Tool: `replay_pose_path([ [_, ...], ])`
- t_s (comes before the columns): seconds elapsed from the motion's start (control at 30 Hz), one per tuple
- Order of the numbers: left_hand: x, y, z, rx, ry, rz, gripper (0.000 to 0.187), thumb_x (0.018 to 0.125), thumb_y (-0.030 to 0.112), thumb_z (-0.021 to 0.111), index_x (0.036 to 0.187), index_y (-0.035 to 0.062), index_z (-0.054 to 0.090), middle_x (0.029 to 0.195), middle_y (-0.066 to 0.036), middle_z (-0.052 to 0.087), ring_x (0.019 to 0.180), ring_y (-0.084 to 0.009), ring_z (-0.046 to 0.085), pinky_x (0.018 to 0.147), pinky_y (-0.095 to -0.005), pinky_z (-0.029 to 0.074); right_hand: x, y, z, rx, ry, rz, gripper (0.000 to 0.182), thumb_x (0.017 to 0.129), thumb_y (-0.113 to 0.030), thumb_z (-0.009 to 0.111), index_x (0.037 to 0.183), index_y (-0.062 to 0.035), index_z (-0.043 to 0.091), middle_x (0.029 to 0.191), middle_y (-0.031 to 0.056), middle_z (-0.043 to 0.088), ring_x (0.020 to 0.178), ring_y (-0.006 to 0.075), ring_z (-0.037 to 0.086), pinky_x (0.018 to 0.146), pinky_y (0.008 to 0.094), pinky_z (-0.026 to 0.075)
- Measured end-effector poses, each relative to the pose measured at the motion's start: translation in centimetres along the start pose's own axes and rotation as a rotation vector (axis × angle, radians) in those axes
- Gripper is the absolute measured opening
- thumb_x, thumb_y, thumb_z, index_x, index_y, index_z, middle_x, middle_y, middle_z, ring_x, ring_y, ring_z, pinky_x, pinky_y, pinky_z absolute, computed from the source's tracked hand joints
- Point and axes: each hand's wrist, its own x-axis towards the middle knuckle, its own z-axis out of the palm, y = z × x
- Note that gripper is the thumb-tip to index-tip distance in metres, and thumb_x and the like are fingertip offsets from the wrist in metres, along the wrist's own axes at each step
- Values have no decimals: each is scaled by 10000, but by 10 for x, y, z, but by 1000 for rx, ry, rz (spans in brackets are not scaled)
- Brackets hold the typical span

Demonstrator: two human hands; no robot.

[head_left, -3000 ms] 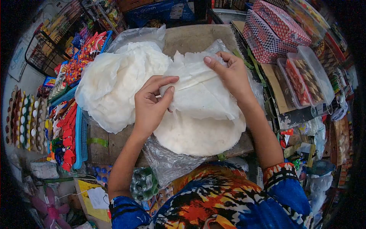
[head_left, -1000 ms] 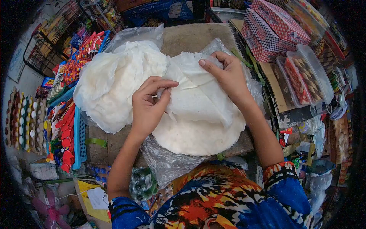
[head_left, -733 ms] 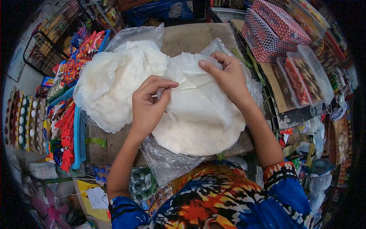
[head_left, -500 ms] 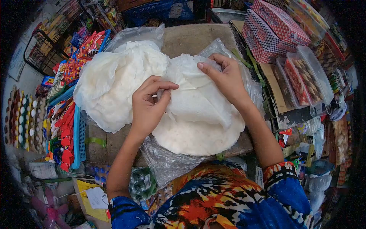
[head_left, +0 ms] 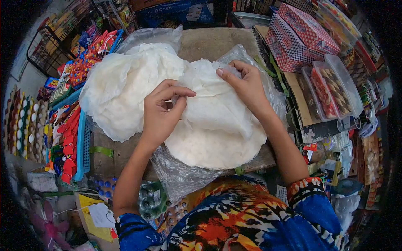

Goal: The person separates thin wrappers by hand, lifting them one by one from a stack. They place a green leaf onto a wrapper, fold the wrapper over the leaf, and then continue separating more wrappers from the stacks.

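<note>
Thin white round wrapper sheets lie in a flat stack (head_left: 213,152) on clear plastic. The top wrapper sheet (head_left: 217,106) is partly lifted and folded back, wrinkled along its upper part. At its left edge my left hand (head_left: 163,108) has thumb and forefinger pinched together against the sheet; the exact contact is hard to see. My right hand (head_left: 249,85) grips the sheet's upper right edge, thumb on the near side and some fingers hidden behind. To the left sits a loose, ruffled pile of separated wrapper sheets (head_left: 125,94), close beside my left hand.
The wooden table (head_left: 217,42) carries crumpled clear plastic (head_left: 184,180) under the stack. Blue baskets (head_left: 83,146) of packaged snacks stand left, near egg trays (head_left: 27,125). On the right are checkered boxes (head_left: 295,42) and plastic tubs of stick snacks (head_left: 335,90).
The view has shifted slightly. Both hands keep nearly the same pose at the lifted sheet, and the sheets look almost unchanged.
</note>
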Motion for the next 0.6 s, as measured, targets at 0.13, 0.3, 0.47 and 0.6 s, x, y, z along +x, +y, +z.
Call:
replay_pose_path([
  [0.13,1,-3,1,-13,-1,-25,168,833,-79,556,896,0,691,933,-14,558,768,-58,524,602,-171,393,1,1,0,55,10,13,237,812,-199,695,832,31,642,727,49,631,662,91,552,582,261,435],
  [0.3,2,-1,2,22,-13,-60,169,857,-55,551,941,5,684,938,-13,558,800,-60,529,635,-172,408,2,-1,-3,27,44,20,232,814,-198,695,826,29,645,719,46,633,645,88,549,574,259,435],
  [0.47,3,-10,5,79,-66,26,331,814,-90,481,1075,15,656,1034,-49,564,857,-73,527,694,-171,401,3,-4,-6,80,44,11,240,810,-199,695,813,35,645,717,52,636,651,88,550,569,265,433],
  [0.6,2,-13,9,90,-115,59,527,722,-119,426,1179,48,628,1133,-104,572,898,-98,532,706,-173,402,2,-4,-6,8,37,-34,247,803,-196,696,825,45,645,721,57,640,652,94,552,570,268,435],
])
